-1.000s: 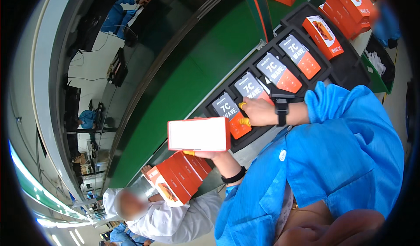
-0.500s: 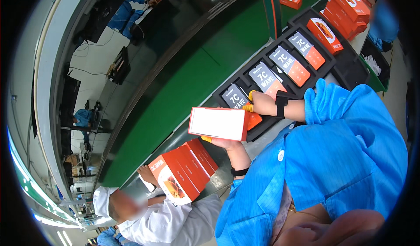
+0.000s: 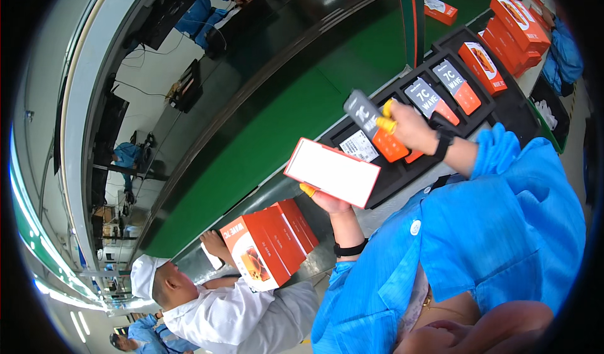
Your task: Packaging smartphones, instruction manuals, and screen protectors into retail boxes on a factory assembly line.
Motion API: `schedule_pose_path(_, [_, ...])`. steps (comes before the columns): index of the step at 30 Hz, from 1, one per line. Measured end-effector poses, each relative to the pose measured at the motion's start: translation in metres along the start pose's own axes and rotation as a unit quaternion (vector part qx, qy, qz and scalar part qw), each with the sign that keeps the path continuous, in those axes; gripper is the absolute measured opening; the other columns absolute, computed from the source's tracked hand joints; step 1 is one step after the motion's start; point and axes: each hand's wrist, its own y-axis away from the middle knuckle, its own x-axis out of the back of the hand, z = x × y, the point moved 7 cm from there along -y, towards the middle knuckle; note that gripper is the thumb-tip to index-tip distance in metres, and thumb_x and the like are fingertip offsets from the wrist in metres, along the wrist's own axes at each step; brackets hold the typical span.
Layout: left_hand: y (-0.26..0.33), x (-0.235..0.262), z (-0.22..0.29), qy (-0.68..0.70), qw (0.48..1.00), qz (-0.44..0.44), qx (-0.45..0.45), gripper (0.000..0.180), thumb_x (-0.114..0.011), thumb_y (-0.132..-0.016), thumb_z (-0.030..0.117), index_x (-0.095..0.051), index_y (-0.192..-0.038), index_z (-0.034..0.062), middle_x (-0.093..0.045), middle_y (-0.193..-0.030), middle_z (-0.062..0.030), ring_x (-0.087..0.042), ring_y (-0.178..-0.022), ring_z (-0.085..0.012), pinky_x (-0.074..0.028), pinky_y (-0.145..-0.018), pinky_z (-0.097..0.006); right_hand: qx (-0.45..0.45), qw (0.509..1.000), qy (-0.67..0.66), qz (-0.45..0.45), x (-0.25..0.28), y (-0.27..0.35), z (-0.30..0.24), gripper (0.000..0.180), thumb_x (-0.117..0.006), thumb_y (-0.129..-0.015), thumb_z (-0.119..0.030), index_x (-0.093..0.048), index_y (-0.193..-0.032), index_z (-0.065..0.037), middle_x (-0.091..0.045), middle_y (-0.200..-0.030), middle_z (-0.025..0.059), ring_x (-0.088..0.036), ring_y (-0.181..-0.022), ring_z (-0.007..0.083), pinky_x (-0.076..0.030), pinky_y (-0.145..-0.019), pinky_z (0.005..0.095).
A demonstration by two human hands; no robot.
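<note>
My left hand, with a yellow finger cot, grips a red box from below; its white face is turned up. In my right hand, also with yellow finger cots, is a smartphone with a grey and orange printed front. The phone is tilted above the black tray, beside the box. A white printed label shows in the tray's nearest slot. Farther along, two similar phones are plainly visible in their slots, the closer one and the farther one. Another orange edge peeks out under my right hand.
One red box lies on the tray's far end, with a stack of red boxes behind it. Left of me, a co-worker in white is beside several red boxes. A green conveyor belt runs alongside; a post stands at its edge.
My right hand has lifted the phone out of the nearest slot, exposing the white label. The box in my left hand has tilted slightly. The whole view has shifted a little.
</note>
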Motion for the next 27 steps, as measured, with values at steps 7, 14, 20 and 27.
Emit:
schedule_pose_path(7, [-0.003, 0.021, -0.058, -0.012, 0.987, 0.156, 0.032, 0.067, -0.038, -0.093, 0.056, -0.038, -0.140, 0.0088, -0.045, -0.140, -0.0092, -0.049, -0.123, -0.0292, -0.037, -0.105, -0.045, 0.032, 0.972, -0.220, -0.075, 0.004, 0.009, -0.031, 0.027, -0.062, -0.090, -0.024, -0.052, -0.089, 0.001, -0.055, -0.078, 0.0117, -0.052, -0.074, 0.0193, -0.044, -0.069, 0.0314])
schedule_pose_path(14, [-0.007, 0.005, -0.062, -0.003, 0.993, 0.113, 0.034, 0.067, -0.039, -0.093, 0.057, -0.039, -0.140, 0.0099, -0.046, -0.139, -0.0102, -0.050, -0.121, -0.0290, -0.039, -0.103, -0.046, -0.011, 0.970, -0.193, -0.147, -0.019, 0.020, -0.012, 0.032, -0.060, -0.090, -0.029, -0.055, -0.091, 0.002, -0.062, -0.088, 0.0220, -0.061, -0.084, 0.0357, -0.046, -0.072, 0.0401])
schedule_pose_path(20, [-0.011, 0.006, -0.049, -0.009, 0.995, 0.095, 0.022, 0.067, -0.039, -0.092, 0.058, -0.039, -0.140, 0.0110, -0.047, -0.138, -0.0110, -0.051, -0.120, -0.0289, -0.041, -0.100, -0.046, 0.062, 0.989, -0.049, -0.126, -0.012, 0.024, -0.034, 0.025, -0.063, -0.088, -0.025, -0.058, -0.088, -0.001, -0.061, -0.082, 0.0160, -0.061, -0.080, 0.0307, -0.043, -0.074, 0.0366])
schedule_pose_path(27, [-0.012, 0.007, -0.045, -0.013, 0.996, 0.082, 0.023, 0.067, -0.040, -0.091, 0.059, -0.040, -0.139, 0.0121, -0.048, -0.137, -0.0120, -0.052, -0.119, -0.0287, -0.044, -0.097, -0.047, 0.228, 0.940, 0.242, -0.083, -0.013, 0.033, -0.061, 0.021, -0.064, -0.082, -0.027, -0.063, -0.091, -0.008, -0.057, -0.085, 0.0080, -0.058, -0.082, 0.0235, -0.034, -0.083, 0.0396])
